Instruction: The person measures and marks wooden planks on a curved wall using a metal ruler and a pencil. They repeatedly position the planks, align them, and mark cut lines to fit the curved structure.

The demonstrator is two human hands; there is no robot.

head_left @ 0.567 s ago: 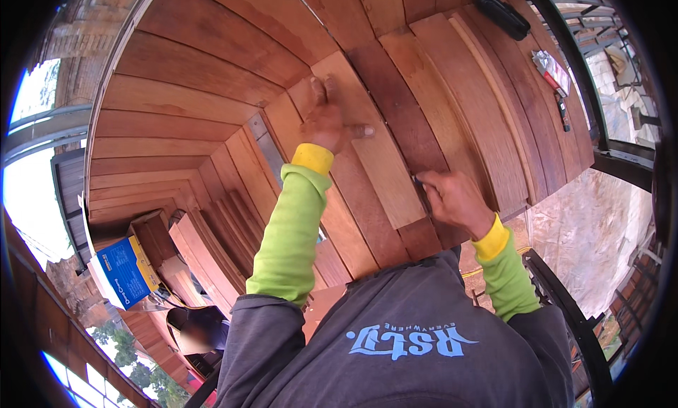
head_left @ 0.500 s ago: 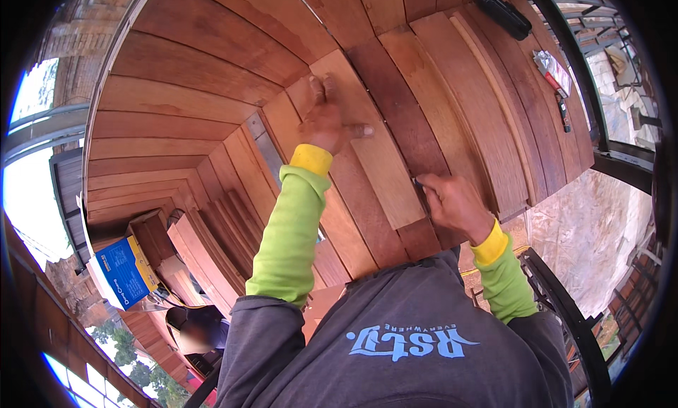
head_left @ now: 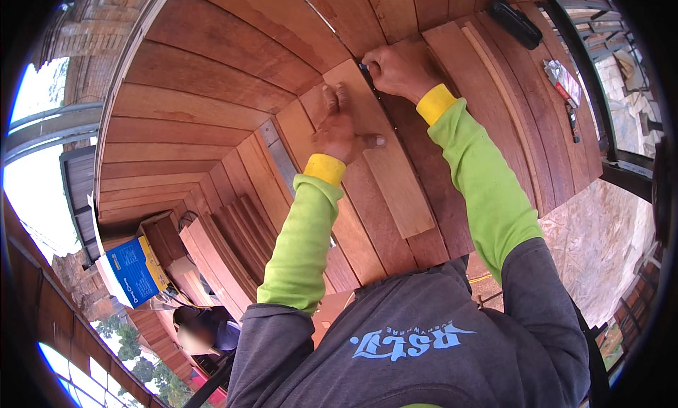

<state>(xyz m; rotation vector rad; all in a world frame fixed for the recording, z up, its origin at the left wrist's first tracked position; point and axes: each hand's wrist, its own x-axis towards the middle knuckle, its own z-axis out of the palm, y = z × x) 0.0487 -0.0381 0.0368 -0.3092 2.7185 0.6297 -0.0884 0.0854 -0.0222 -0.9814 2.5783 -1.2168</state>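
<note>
A loose light-brown board point(head_left: 399, 196) lies on top of darker reddish planks. My left hand point(head_left: 340, 134) rests on it with fingers stretched out, the thumb pointing right and the fingertips near its far end. At the far right corner of that board is my right hand point(head_left: 399, 70), its fingers pinched together. A tiny dark and bluish bit shows at those fingertips, too small to name. Along the board's right edge runs a dark gap point(head_left: 395, 129) with small light specks in it.
A black case point(head_left: 515, 23) lies at the far right, with a red-and-white packet point(head_left: 563, 83) and a black marker-like stick point(head_left: 573, 123) nearer. A thin strip of wood point(head_left: 505, 97) lies on the planks. At left stands a blue-and-yellow box point(head_left: 133, 272); a person point(head_left: 205, 330) is below it.
My right hand has moved far along the board's right edge, from its near end to its far corner, still pinched. My left hand stays on the board. The view has shifted slightly.
</note>
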